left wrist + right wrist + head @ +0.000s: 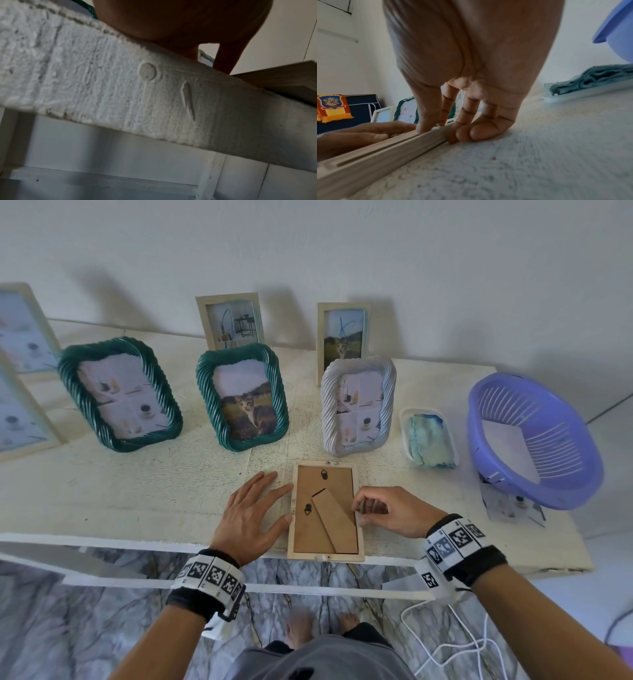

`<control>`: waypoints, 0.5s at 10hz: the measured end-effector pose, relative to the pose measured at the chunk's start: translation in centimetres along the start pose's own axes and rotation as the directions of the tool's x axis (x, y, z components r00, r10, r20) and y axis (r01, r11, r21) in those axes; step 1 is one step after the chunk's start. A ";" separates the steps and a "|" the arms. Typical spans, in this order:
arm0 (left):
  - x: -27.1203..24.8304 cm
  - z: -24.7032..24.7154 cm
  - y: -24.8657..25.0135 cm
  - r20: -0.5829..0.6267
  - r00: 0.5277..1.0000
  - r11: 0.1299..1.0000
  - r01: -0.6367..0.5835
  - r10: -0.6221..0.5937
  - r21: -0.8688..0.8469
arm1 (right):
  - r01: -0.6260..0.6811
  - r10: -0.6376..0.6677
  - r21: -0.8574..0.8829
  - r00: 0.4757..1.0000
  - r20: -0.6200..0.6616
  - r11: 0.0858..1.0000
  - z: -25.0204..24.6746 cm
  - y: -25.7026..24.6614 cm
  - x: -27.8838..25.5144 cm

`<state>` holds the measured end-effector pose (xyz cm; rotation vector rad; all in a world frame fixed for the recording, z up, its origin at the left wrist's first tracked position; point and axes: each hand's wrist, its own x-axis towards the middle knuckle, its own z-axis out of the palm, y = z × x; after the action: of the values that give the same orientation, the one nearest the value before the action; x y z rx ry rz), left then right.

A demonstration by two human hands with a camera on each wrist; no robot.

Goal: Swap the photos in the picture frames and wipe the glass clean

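A small light-wood picture frame (pixel 325 510) lies face down near the table's front edge, its brown backing board and fold-out stand (pixel 335 520) facing up. My left hand (pixel 253 508) lies flat on the table with straight fingers, the fingertips touching the frame's left rail. My right hand (pixel 376 508) is at the right rail. In the right wrist view its thumb (pixel 426 121) presses on top of the frame (pixel 385 152) by a small metal tab, and the curled fingers (pixel 476 132) press against the rail's outer side. The glass side is hidden underneath.
Two green twisted frames (pixel 120 395) (pixel 243 402) and a white one (pixel 358 405) stand behind, with two wooden frames (pixel 233 320) (pixel 342 335) at the wall. A blue-green cloth (pixel 430 441) lies in a white tray. A purple basket (pixel 534 440) sits right, on a loose photo (pixel 510 505).
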<state>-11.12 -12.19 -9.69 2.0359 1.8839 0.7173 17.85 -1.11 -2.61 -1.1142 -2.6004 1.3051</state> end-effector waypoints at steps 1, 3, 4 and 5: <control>0.0 -0.1 0.1 0.006 1.000 1.000 0.002 -0.002 0.006 | -0.011 0.010 0.014 1.000 0.022 1.000 -0.3 0.3 0.0; 0.0 -0.1 0.0 0.012 1.000 1.000 0.007 -0.007 0.012 | -0.018 0.015 0.053 0.998 0.062 0.998 -0.7 0.8 0.1; 0.0 -0.1 0.0 0.010 1.000 1.000 0.006 -0.006 0.012 | 0.014 -0.015 0.062 1.000 0.028 0.998 -0.5 0.8 -0.2; 0.0 -0.2 0.1 0.015 1.000 1.000 0.007 -0.008 0.007 | 0.034 -0.033 0.057 0.999 -0.017 0.998 0.0 1.0 -0.3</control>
<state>-11.16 -12.26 -9.53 2.0317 1.8875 0.6927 18.63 -0.95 -3.23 -1.0625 -2.5418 1.3495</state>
